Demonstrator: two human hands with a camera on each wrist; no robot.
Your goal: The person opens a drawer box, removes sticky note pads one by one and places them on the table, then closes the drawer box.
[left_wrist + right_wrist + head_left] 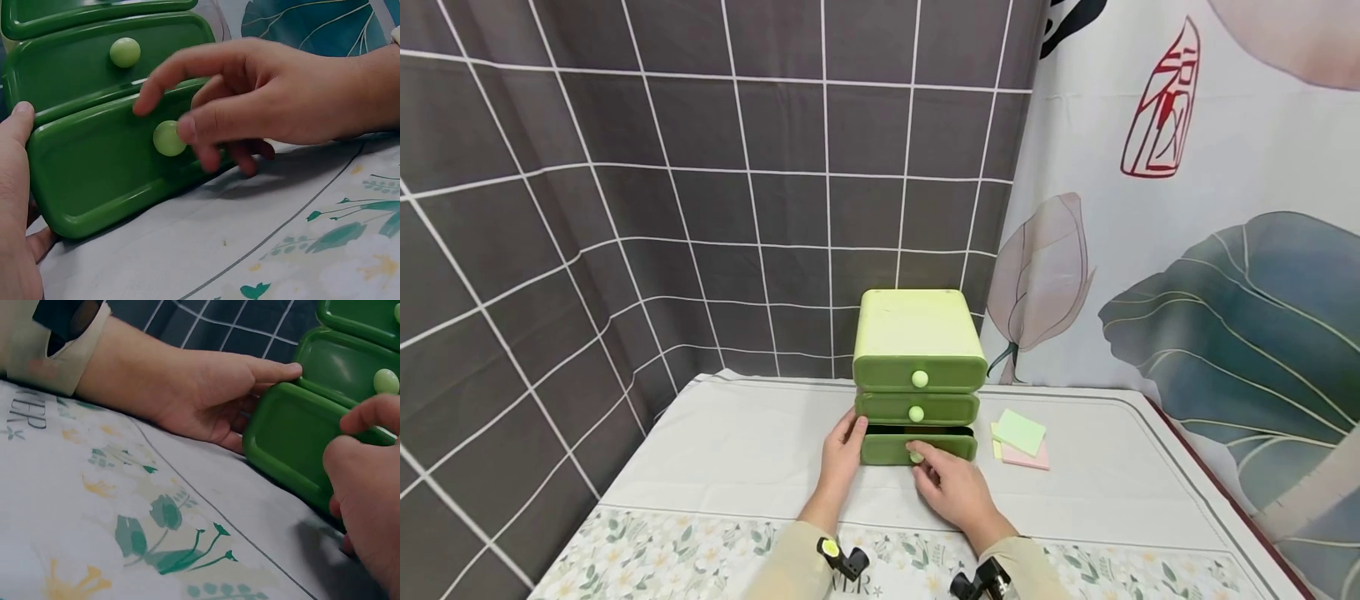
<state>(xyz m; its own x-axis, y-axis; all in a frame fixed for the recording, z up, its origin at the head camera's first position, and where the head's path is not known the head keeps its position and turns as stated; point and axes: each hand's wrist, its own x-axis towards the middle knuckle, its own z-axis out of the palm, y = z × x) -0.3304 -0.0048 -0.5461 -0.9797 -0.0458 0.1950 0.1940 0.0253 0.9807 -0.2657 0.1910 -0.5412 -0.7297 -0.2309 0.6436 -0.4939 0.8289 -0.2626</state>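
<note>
A small green drawer unit [917, 327] with a pale top and three dark green drawers stands on the table. The bottom drawer [886, 450] is pulled out slightly, showing a dark gap above its front. My left hand [841, 454] rests against the unit's left side, its thumb at the middle drawer's edge and its other fingers beside the bottom drawer. At the bottom drawer's round knob [169, 138] is my right hand [951, 485]. Its thumb tip is right at the knob, while the index finger arches above, spread away from it.
Sticky note pads [1021, 433] in green, pink and yellow lie right of the unit. A white cloth with a floral border [677, 546] covers the table. Behind hang a dark grid-patterned curtain [782, 208] and a white leaf-printed one [1075, 125].
</note>
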